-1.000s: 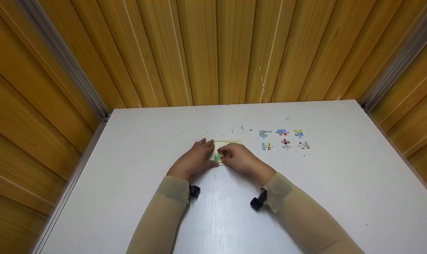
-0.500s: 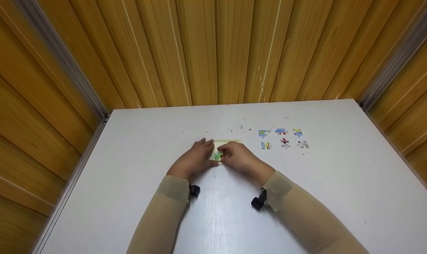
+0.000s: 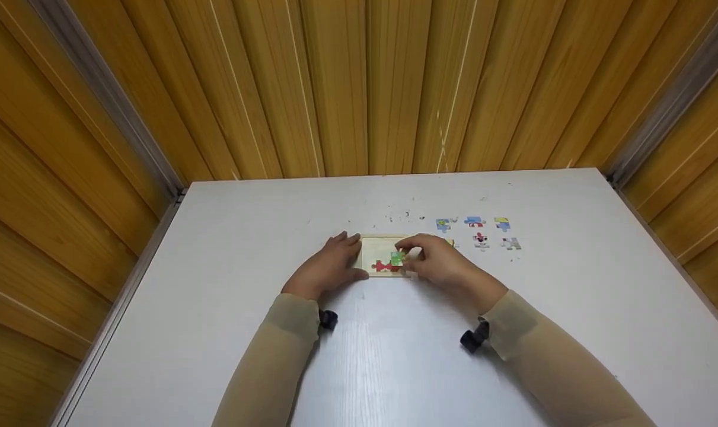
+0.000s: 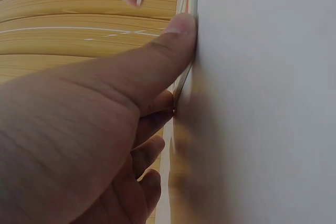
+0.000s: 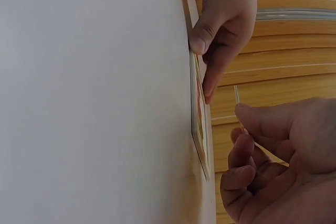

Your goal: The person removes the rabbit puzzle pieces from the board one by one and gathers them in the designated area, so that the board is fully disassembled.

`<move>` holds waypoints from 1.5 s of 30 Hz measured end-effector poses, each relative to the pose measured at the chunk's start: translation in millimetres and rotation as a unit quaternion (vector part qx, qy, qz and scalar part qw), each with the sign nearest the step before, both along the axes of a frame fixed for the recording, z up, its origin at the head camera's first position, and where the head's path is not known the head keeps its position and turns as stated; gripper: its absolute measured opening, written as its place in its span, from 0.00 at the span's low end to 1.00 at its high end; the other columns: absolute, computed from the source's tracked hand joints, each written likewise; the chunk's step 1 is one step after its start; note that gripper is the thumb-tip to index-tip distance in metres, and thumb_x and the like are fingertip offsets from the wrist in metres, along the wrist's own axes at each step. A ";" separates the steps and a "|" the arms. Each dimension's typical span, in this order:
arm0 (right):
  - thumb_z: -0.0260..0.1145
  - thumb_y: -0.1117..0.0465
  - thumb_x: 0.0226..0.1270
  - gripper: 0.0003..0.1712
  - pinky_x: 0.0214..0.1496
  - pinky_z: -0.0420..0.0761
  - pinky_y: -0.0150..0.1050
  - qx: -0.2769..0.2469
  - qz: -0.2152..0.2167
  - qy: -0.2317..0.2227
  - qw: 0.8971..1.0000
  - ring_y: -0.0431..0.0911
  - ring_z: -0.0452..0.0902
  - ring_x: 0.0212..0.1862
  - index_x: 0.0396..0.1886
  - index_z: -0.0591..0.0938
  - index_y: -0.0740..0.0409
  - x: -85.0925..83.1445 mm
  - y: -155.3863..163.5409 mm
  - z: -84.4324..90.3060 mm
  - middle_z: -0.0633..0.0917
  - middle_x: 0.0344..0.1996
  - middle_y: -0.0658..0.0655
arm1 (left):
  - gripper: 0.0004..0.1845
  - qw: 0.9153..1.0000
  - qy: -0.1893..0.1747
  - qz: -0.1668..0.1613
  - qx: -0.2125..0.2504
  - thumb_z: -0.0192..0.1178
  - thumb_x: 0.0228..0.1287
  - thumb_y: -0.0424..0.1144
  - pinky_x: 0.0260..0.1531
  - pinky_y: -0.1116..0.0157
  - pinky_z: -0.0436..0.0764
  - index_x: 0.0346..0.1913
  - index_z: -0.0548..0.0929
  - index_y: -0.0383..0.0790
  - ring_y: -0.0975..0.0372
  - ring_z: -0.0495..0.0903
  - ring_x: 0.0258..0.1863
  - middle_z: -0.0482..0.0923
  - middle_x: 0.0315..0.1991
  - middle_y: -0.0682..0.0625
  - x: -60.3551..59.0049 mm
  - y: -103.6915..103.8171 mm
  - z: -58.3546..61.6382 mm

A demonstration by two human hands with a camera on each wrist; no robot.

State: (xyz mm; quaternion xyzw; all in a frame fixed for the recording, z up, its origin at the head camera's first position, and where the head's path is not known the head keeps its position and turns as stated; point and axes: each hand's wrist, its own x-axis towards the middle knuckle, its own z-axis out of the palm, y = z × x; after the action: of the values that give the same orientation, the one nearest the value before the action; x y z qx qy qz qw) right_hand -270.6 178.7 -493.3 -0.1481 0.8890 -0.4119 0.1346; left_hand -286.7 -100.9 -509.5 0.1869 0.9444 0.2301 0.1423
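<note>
Fingers [image 3: 417, 255] of the right hand [image 3: 447, 264] pinch a green puzzle piece [image 3: 397, 258] over the puzzle tray [image 3: 377, 246], left hand [image 3: 329, 267] bracing its edge; five loose pieces [image 3: 480, 239] wait at centre right.

From head height we look down across the counter [image 3: 216, 237]; both wrist cameras sit close, sideways at its surface, sharing the puzzle tray [image 3: 377, 254].

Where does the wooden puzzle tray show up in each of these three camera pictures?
Head: the tray lies mid-table between both hands.
Left wrist: only its thin edge shows, under the left thumb.
Right wrist: it is seen edge-on along the table, left of the right hand.
Shared landmark: the left hand steadying the tray's side.
</note>
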 end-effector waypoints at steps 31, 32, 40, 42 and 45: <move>0.75 0.66 0.77 0.22 0.69 0.81 0.60 0.121 -0.005 0.021 0.992 0.59 0.82 0.61 0.67 0.88 0.58 1.9 94.8 -0.6 0.89 0.64 0.63 | 0.47 1.000 -0.016 0.015 0.000 0.76 0.76 0.52 0.94 0.43 0.53 0.90 0.66 0.47 0.44 0.47 0.96 0.56 0.94 0.52 -0.1 -0.1 0.4; 0.75 0.66 0.76 0.22 0.71 0.81 0.62 0.123 -0.006 0.018 0.992 0.59 0.82 0.62 0.67 0.88 0.58 1.8 94.5 -1.2 0.89 0.63 0.63 | 0.47 1.000 -0.017 0.015 0.000 0.76 0.76 0.52 0.94 0.43 0.53 0.90 0.66 0.47 0.44 0.46 0.96 0.56 0.94 0.52 0.0 -0.2 0.3; 0.77 0.66 0.75 0.22 0.76 0.79 0.67 0.130 -0.004 0.013 0.991 0.61 0.82 0.65 0.66 0.88 0.57 1.4 93.7 -1.7 0.89 0.63 0.63 | 0.47 1.000 -0.021 0.017 0.014 0.75 0.77 0.53 0.94 0.44 0.53 0.91 0.65 0.46 0.46 0.45 0.96 0.55 0.94 0.52 0.0 -1.1 -1.6; 0.77 0.65 0.76 0.22 0.77 0.78 0.68 0.130 -0.006 0.014 0.991 0.63 0.81 0.67 0.67 0.88 0.57 1.9 93.5 -0.8 0.88 0.65 0.64 | 0.47 1.000 -0.021 0.017 0.017 0.75 0.77 0.53 0.94 0.44 0.53 0.90 0.65 0.46 0.46 0.45 0.96 0.55 0.94 0.52 0.5 -1.1 -1.4; 0.77 0.64 0.75 0.24 0.75 0.80 0.66 0.129 -0.009 0.018 0.991 0.63 0.82 0.67 0.69 0.87 0.57 2.7 92.6 0.5 0.88 0.66 0.63 | 0.47 1.000 -0.018 0.016 0.017 0.75 0.77 0.53 0.94 0.44 0.54 0.90 0.65 0.46 0.46 0.46 0.96 0.56 0.94 0.52 1.4 -1.1 -0.3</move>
State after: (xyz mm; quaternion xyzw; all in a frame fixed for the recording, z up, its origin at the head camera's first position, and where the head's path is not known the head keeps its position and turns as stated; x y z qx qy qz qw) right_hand -267.9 271.2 -492.8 -0.1296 0.9382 -0.2924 0.1326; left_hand -285.3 -102.0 -509.9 0.1697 0.9407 0.2512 0.1521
